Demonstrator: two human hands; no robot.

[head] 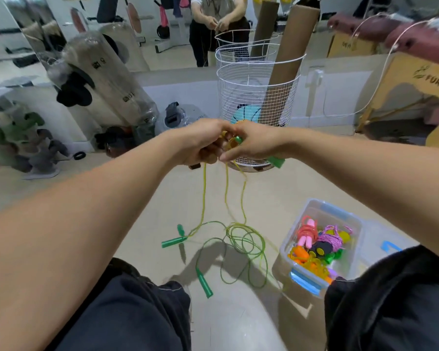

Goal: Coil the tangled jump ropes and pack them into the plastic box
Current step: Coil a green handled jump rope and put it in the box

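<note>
My left hand [203, 145] and right hand [254, 145] both grip the green rope [241, 239] up in front of me, its tangle trailing on the floor [137, 198]. The plastic box [322, 211] sits near right, holding coiled ropes [322, 244].

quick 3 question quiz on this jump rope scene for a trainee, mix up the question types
1. True or false: the plastic box already holds coiled ropes.
2. Which hand grips a green handle? A) left hand B) right hand C) neither
3. Fill in: the loose green rope hangs from the hands down to the ____.

Key
1. True; pink, purple, orange and yellow bundles lie inside.
2. B; the handle sticks out below the right hand.
3. Floor; two more green handles lie there.
</note>
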